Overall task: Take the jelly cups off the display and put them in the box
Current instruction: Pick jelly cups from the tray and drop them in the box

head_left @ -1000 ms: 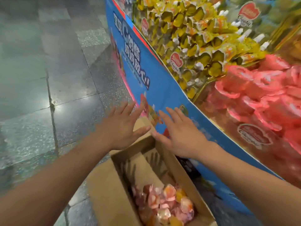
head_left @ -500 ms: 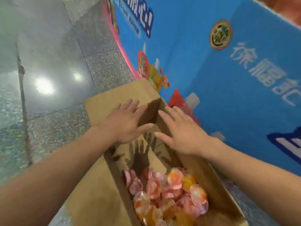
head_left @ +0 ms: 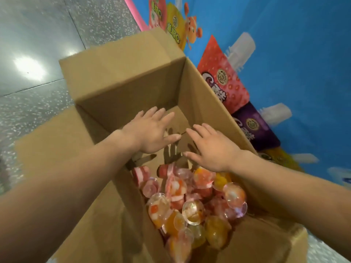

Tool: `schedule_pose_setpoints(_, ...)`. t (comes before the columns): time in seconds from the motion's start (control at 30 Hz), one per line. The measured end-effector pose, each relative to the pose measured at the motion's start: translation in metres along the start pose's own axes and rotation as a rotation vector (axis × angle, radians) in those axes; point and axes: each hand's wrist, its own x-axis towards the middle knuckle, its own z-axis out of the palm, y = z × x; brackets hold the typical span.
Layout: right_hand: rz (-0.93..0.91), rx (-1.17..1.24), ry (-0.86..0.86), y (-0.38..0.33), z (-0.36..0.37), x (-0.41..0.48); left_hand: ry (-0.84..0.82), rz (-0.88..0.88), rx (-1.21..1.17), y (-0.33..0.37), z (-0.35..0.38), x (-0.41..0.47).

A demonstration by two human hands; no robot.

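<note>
A brown cardboard box (head_left: 121, 76) stands on the floor with its flaps spread open. Several jelly cups (head_left: 191, 207), pink, red and orange with clear domed lids, lie piled in its near half. The far half of the box floor is bare cardboard. My left hand (head_left: 152, 131) and my right hand (head_left: 212, 149) hover palm down inside the box above that bare part, fingers spread, holding nothing. The display's top with its stock is out of view.
The blue printed side panel of the display (head_left: 284, 54) runs along the right of the box, touching or nearly touching its right wall. Grey polished stone floor (head_left: 38, 54) lies to the left and beyond the box.
The view has dropped from the display's candy bins down to the box. Both empty hands have moved down from above the box rim into its opening.
</note>
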Motion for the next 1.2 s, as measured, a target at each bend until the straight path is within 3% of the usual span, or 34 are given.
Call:
schedule_pose_setpoints(0.3, 0.003, 0.040, -0.061, 0.016, 0.028, 0.000, -0.074, 0.022, -0.027, 0.005, 0.030, 0.020)
schedule_pose_setpoints(0.53, 0.249, 0.129, -0.251, 0.022, 0.059, -0.003, -0.111, 0.022, -0.016, 0.009, 0.038, 0.030)
schedule_pose_setpoints(0.67, 0.385, 0.324, -0.309, 0.021, 0.085, -0.001, -0.099, 0.025, -0.035, 0.007, 0.039, 0.034)
schedule_pose_setpoints(1.0, 0.667, 0.695, -0.086, 0.021, 0.117, 0.001, -0.165, 0.004, -0.006, 0.013, 0.054, 0.029)
schedule_pose_setpoints(1.2, 0.586, 0.839, 0.054, 0.024, 0.124, -0.014, -0.135, -0.001, -0.058, 0.008, 0.051, 0.027)
